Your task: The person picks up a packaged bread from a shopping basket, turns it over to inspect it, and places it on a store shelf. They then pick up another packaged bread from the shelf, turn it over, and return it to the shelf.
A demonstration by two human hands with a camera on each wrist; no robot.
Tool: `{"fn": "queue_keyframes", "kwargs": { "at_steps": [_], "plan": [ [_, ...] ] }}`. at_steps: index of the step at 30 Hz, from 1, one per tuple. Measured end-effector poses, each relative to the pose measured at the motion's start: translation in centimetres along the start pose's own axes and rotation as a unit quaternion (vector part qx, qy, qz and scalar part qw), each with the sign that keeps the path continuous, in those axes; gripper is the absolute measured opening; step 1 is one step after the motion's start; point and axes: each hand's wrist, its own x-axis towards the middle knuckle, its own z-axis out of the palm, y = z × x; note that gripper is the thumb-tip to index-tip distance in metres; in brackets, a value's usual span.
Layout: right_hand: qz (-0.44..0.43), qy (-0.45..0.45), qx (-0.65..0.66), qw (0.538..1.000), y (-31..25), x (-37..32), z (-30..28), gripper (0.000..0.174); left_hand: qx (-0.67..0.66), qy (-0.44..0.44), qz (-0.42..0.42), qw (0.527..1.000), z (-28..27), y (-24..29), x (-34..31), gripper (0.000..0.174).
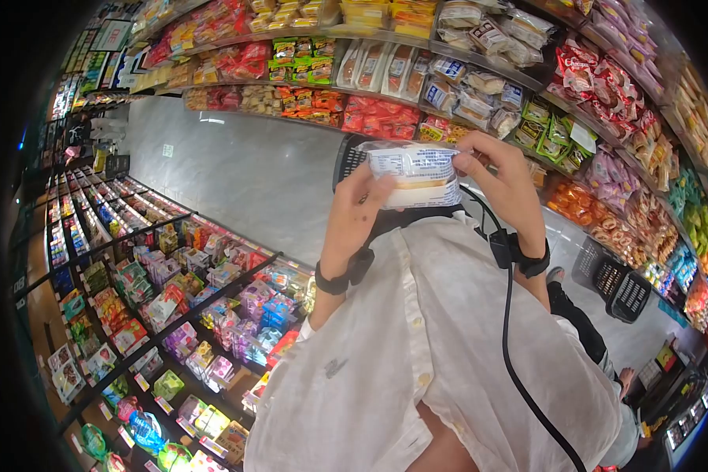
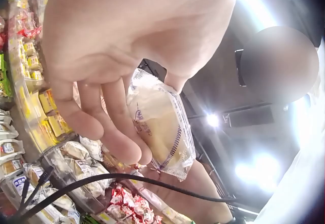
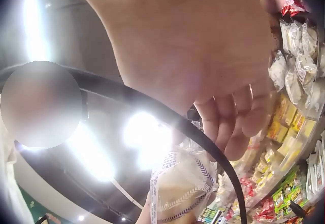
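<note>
Both hands hold a plastic-wrapped bread in front of the white shirt, its label of dense blue print facing up. My left hand grips the left end, thumb over the label. At the other end, the thumb and fingers of my right hand pinch the wrapper's upper right corner. From below, the left wrist view shows a pale yellow-brown filling through the clear wrapper, with the left fingers along one side. In the right wrist view the same bread hangs beyond the right palm, partly crossed by a black cable.
A black basket shows partly behind the bread. Curved shelves of packaged snacks run along the front and right. Boxed goods fill a slanted rack at left. Another black basket stands on the floor at right, near another person's leg.
</note>
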Motion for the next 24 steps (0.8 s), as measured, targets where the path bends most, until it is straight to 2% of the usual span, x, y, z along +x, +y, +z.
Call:
{"fn": "queue_keyframes", "kwargs": {
  "at_steps": [2,5,11,14,20,24],
  "plan": [
    [0.009,0.005,0.024,1.000,0.8,-0.1,-0.1,0.025,0.074,0.007,0.048,0.996,-0.3,-1.1,0.3,0.035],
    [0.020,0.028,0.027,0.999,1.5,-0.2,-0.2,0.023,0.058,0.014,0.066,0.996,0.4,-0.4,0.2,0.037],
    [-0.036,0.045,-0.042,0.997,1.2,-0.1,-1.3,0.016,0.066,0.012,0.049,0.997,1.0,-0.3,0.6,0.038],
    [-0.037,0.054,-0.045,0.997,1.1,-0.2,-1.4,0.016,0.071,0.034,0.069,0.995,0.9,-1.5,0.9,0.041],
    [-0.049,0.062,-0.046,0.996,1.7,-0.3,-1.8,0.014,0.013,0.049,0.099,0.994,2.3,0.6,1.2,0.056],
    [-0.045,0.051,-0.051,0.996,1.4,-0.3,-2.3,0.013,0.051,0.056,0.099,0.992,1.8,0.6,1.4,0.058]
  ]
}}
